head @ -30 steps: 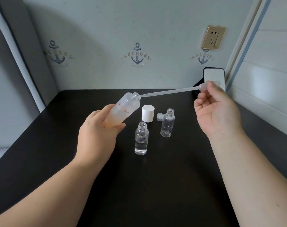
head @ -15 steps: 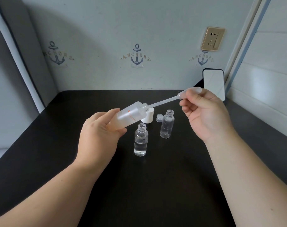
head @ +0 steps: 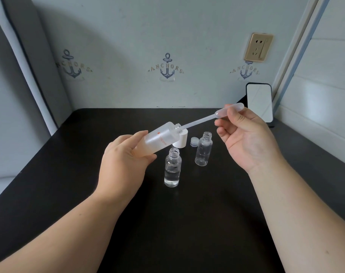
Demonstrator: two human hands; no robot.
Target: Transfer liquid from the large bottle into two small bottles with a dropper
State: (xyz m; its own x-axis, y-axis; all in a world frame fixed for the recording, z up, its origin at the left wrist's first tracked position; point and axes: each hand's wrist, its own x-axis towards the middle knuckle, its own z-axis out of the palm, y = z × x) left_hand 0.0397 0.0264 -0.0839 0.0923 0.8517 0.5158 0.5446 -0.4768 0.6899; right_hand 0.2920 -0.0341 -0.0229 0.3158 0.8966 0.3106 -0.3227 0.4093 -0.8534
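The frosted, peach-tinted large plastic bottle (head: 159, 141) is gripped tilted in the left hand (head: 124, 164) above the middle of the black tabletop (head: 49, 174), and the stem of the translucent plastic dropper (head: 199, 123) is inserted in its neck, the bulb being pinched by the right hand (head: 246, 138). Beneath stand a part-filled small clear bottle (head: 172, 170) and an apparently empty one (head: 203, 149), both uncapped. If the bottle is tipped further, liquid could be spilled; a released bulb might draw air.

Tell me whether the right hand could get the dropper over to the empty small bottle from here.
Probably yes: the right hand holds the dropper just above and behind the empty small bottle, whose neck is open, with nothing between.
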